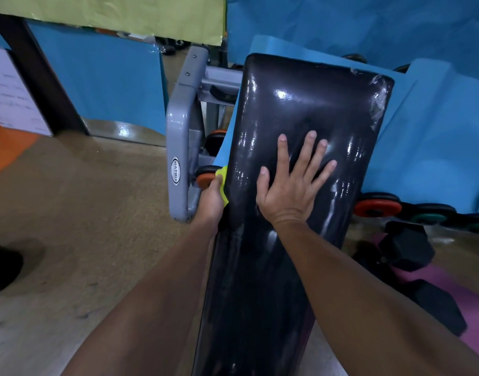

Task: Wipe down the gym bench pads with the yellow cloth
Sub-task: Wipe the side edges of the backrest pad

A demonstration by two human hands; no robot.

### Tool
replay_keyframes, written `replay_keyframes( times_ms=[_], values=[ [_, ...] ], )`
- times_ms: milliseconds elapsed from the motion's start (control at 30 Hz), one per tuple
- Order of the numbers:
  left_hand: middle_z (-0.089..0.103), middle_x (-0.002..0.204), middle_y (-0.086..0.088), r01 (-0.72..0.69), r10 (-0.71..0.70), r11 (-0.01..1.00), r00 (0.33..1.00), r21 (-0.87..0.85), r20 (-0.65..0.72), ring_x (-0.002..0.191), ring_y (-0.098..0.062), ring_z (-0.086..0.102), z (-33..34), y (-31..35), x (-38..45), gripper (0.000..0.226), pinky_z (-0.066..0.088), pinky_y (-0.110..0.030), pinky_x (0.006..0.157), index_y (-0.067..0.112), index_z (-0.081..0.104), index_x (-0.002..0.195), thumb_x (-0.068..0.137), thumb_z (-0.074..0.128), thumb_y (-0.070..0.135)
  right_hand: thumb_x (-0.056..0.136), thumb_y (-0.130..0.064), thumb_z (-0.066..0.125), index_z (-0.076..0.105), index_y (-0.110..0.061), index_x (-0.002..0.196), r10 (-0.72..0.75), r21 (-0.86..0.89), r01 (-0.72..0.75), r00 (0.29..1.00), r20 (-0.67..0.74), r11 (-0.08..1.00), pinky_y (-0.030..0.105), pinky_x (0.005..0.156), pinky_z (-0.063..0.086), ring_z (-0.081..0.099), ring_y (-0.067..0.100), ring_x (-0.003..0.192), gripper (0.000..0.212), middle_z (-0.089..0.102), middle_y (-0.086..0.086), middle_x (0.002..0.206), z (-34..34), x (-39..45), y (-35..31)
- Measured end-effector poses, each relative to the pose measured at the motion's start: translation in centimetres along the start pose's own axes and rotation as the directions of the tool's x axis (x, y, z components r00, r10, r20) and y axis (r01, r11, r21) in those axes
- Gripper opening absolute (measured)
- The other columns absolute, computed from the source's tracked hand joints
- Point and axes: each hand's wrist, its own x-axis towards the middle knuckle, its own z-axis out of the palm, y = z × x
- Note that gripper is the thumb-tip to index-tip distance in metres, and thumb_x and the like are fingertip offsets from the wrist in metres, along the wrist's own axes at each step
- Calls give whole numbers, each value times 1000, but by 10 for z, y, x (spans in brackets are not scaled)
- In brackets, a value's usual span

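Right hand (pixel 290 183), fingers (pixel 283 147) spread flat, is steadying the pad (pixel 309 104); left hand (pixel 211 199), fingers clamped on the cloth (pixel 222 183), is wiping its side edge.

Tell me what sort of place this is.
Most likely a gym's free-weights area: a padded black bench pad on a grey frame marked Matrix, coloured weight plates along the wall, and black hex dumbbells on the floor.

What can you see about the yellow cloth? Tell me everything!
The yellow cloth is bright yellow-green and looks soft and bunched up. Only a small part shows, because the left hand grips it. It is pressed against the left side edge of the shiny black bench pad, partway up, beside the grey frame.
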Motion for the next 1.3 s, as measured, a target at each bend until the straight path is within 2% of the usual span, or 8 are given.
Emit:
replay_keyframes(
  times_ms=[200,400,567,700,900,1067,1133,1300],
  values=[
    [78,105,0,-24,24,1000,1000,5,-2,103,-21,71,-4,-8,-5,49,52,-42,100,22,71,115,95,49,61,100,-45,42,30,-21,160,0,0,0,1000,-7,1000,72,119,7,12,49,153,66,17,28,165,0,3,0],
    [74,117,-6,-50,50,998,999,-47,7,103,-24,72,7,16,31,93,54,-45,99,19,67,124,53,60,80,100,-44,43,31,-20,160,-7,15,7,1000,-15,1000,72,120,6,13,50,153,66,18,29,165,0,1,1],
    [71,117,-3,-63,63,998,998,11,-12,106,-22,69,7,16,18,94,52,-45,99,22,61,129,59,52,84,100,-44,42,29,-21,160,-8,13,8,1000,-22,1000,72,120,6,12,49,153,66,17,28,165,0,3,0],
    [75,116,-2,-36,35,999,999,31,23,105,-24,72,3,11,47,90,52,-47,100,27,68,123,56,58,86,100,-45,41,30,-21,160,-5,19,6,1000,-16,1000,72,120,6,12,49,154,65,17,28,165,1,2,1],
    [76,114,0,-119,118,993,992,9,40,107,-24,72,11,25,43,83,52,-47,100,27,72,120,64,53,85,101,-45,39,33,-19,159,-15,22,16,999,-44,1000,71,120,8,15,49,153,64,20,28,164,1,4,1],
    [76,112,-6,-163,165,986,981,-27,103,105,-25,73,30,62,28,61,54,-46,99,21,72,121,86,49,66,101,-45,40,33,-20,159,-17,19,18,999,-40,1000,71,120,8,15,49,153,64,20,28,164,2,1,1],
    [76,112,-4,-201,205,978,972,-48,115,104,-24,73,38,74,25,62,55,-46,99,23,70,124,85,48,67,101,-45,40,34,-19,159,-12,23,13,999,-45,1000,71,121,8,15,49,153,64,20,28,164,2,3,1],
    [78,107,-5,-136,138,990,984,-19,113,101,-24,74,36,71,11,58,56,-43,96,22,74,118,94,43,65,101,-45,41,32,-20,160,-12,36,14,999,-34,999,72,120,7,13,49,154,65,18,28,165,1,5,1]
  ],
)
